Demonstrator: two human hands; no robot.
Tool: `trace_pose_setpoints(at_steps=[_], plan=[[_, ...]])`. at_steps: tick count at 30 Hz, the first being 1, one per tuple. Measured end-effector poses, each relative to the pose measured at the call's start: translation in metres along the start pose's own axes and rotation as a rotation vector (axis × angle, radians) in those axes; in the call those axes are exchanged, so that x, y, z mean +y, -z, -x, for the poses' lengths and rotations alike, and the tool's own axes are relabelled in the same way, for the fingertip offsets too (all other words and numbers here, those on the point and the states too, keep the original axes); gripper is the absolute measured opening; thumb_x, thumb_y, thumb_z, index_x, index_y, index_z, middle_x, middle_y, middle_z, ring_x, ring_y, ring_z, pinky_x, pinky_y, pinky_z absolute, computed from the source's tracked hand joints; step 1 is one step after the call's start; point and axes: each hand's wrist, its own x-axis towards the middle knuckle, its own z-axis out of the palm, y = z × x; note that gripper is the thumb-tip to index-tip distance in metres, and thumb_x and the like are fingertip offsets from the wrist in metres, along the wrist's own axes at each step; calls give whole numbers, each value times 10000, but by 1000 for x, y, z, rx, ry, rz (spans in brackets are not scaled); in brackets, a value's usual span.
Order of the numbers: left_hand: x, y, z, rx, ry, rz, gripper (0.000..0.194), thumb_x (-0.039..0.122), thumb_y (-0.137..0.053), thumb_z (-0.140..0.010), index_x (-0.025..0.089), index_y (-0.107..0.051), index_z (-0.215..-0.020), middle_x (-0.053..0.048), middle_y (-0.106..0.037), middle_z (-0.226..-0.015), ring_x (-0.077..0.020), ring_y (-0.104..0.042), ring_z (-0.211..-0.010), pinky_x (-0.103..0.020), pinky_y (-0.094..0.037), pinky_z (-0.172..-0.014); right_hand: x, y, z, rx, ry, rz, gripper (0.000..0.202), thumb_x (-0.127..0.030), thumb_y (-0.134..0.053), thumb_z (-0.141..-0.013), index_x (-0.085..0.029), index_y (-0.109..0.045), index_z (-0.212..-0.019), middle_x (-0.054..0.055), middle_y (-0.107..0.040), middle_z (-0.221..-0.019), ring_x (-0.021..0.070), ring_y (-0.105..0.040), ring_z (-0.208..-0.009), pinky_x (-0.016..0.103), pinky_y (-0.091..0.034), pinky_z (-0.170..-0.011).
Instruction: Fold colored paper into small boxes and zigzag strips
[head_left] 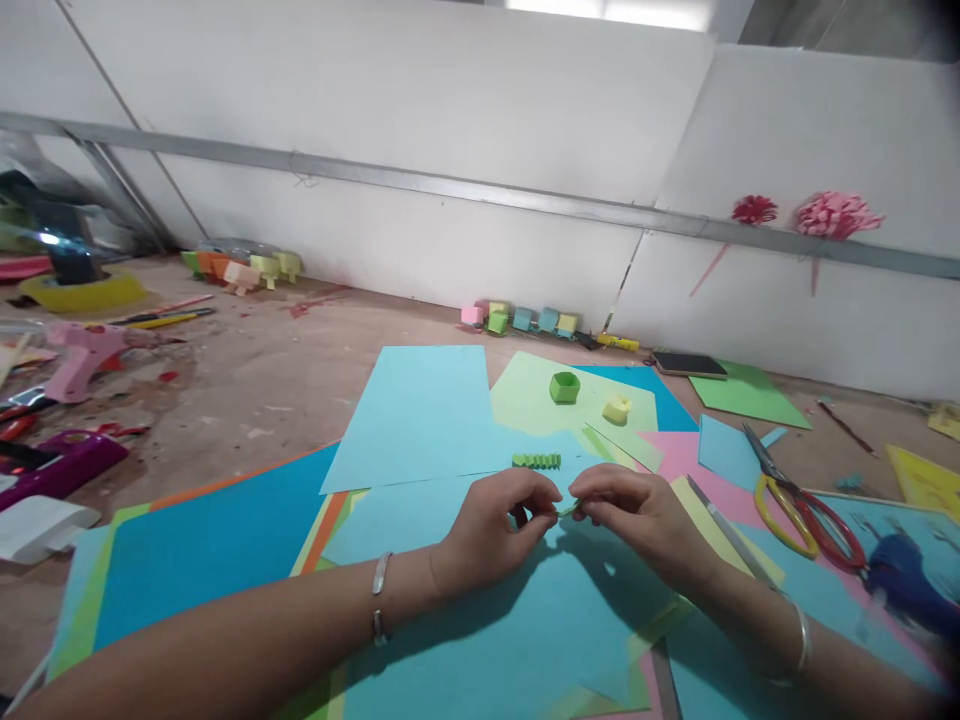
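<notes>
My left hand (510,515) pinches one end of a small green paper strip (568,510), just above the light blue paper sheets (442,660). The strip's other end is between the fingertips of my right hand (637,510). Fingers of both hands are closed and cover most of the strip. Right behind my hands lies a green accordion-folded paper strip (536,461). Farther back, a green paper box shape (565,388) and a pale yellow folded paper piece (617,409) rest on a light green sheet (525,390).
Scissors (795,505) with yellow and red handles lie to the right, near a grey blade-like strip (731,530). At left are a pink glue gun (82,355) and a purple tool (64,465). Small paper cubes (525,319) line the wall, beside a dark phone-like slab (688,365).
</notes>
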Motion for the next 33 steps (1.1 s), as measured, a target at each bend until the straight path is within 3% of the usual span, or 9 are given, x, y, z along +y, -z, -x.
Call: trace_pose_setpoints(at_steps=[5,10,15,18,21,25,29,33], plan=[[-5,-1,-3,-65,37,-168,125,124,-670,-767,165,-680,-885,-21,-716,-758,-147,-614,-630,-266,-475,-625,-6,-3,1,72,16,93,150,-306,-635,-840,-186,-724,-840,67,-698,-862,168,-676,-731,299,-578,-668],[-5,-2,-2,-99,21,-188,162,70,-671,-742,170,-692,-867,-5,-702,-729,-139,-578,-610,-272,-455,-664,-9,-6,-3,105,7,177,120,-274,-629,-832,-185,-699,-868,48,-713,-801,166,-684,-682,305,-595,-667],[-3,-4,-1,-37,-10,-136,145,54,-618,-741,166,-660,-823,-3,-667,-706,-127,-541,-589,-248,-432,-620,-13,-7,4,166,215,393,125,-201,-602,-854,-207,-724,-877,94,-700,-1032,195,-697,-875,301,-604,-705],[-2,-6,1,0,-20,-70,203,52,-584,-730,174,-634,-884,14,-639,-691,-116,-517,-567,-234,-424,-596,-18,-8,15,216,393,600,171,-143,-572,-882,-220,-723,-898,94,-700,-1049,196,-685,-956,299,-585,-779],[-2,-7,3,18,-1,-5,239,57,-568,-721,181,-592,-925,34,-607,-673,-107,-503,-552,-221,-419,-579,-23,-12,26,234,506,698,179,-95,-554,-887,-204,-694,-859,97,-706,-994,182,-693,-907,274,-576,-772],[0,-4,4,19,-61,24,186,56,-538,-737,182,-587,-865,21,-581,-691,-109,-515,-585,-211,-407,-568,-27,-23,38,151,539,636,214,-52,-523,-886,-205,-668,-922,67,-720,-885,152,-699,-833,233,-574,-736],[3,0,6,-36,-221,3,205,57,-498,-790,182,-643,-715,6,-528,-666,-107,-501,-580,-207,-393,-549,-27,-34,53,-2,466,532,232,-67,-509,-864,-192,-658,-990,89,-724,-1006,166,-689,-949,269,-563,-830],[0,2,5,-116,-239,62,239,64,-491,-828,203,-661,-734,-2,-574,-720,-107,-565,-616,-191,-432,-564,-33,-22,79,-187,392,579,174,-111,-520,-875,-139,-659,-976,133,-701,-1074,165,-678,-959,254,-541,-842]])
